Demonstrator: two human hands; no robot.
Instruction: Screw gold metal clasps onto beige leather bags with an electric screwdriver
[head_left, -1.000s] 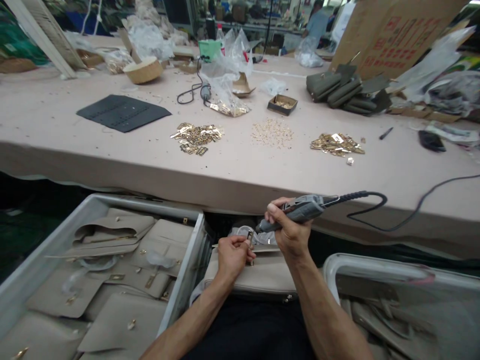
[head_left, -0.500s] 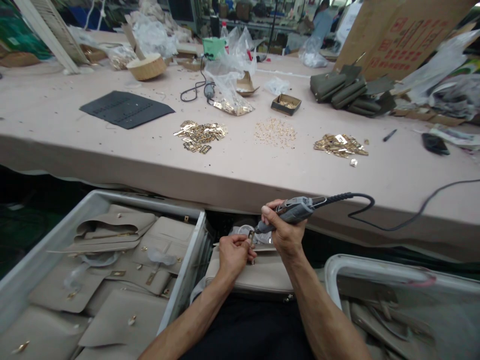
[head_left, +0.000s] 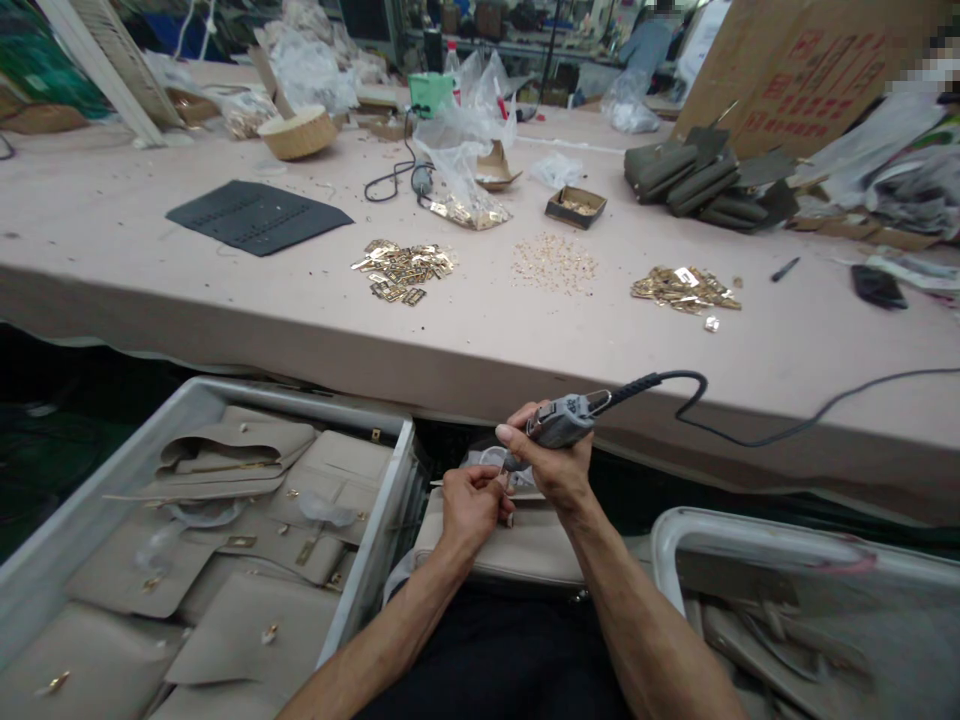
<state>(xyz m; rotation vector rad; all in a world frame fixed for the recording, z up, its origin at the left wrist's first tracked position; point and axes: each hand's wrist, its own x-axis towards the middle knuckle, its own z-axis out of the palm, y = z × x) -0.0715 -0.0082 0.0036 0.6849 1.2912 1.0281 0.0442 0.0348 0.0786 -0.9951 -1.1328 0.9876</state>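
Observation:
My right hand (head_left: 551,465) grips a grey corded power screwdriver (head_left: 566,420), its tip pointing down and left at a small metal fitting. My left hand (head_left: 471,508) pinches that fitting against the top edge of a beige bag (head_left: 525,548) lying on my lap. The tool's black cord (head_left: 750,420) runs off to the right along the table edge. The fitting itself is mostly hidden by my fingers.
A grey bin (head_left: 375,545) at my left holds several beige bag panels; another bin (head_left: 750,535) sits at my right. On the pink table (head_left: 225,300) lie gold hardware piles (head_left: 401,268), screws (head_left: 553,265), a black panel (head_left: 259,215) and green bags (head_left: 697,175).
My right hand has swung the screwdriver down and left, closer to the left hand, with the tool's tail end now tilted more upright. The left hand stays on the fitting.

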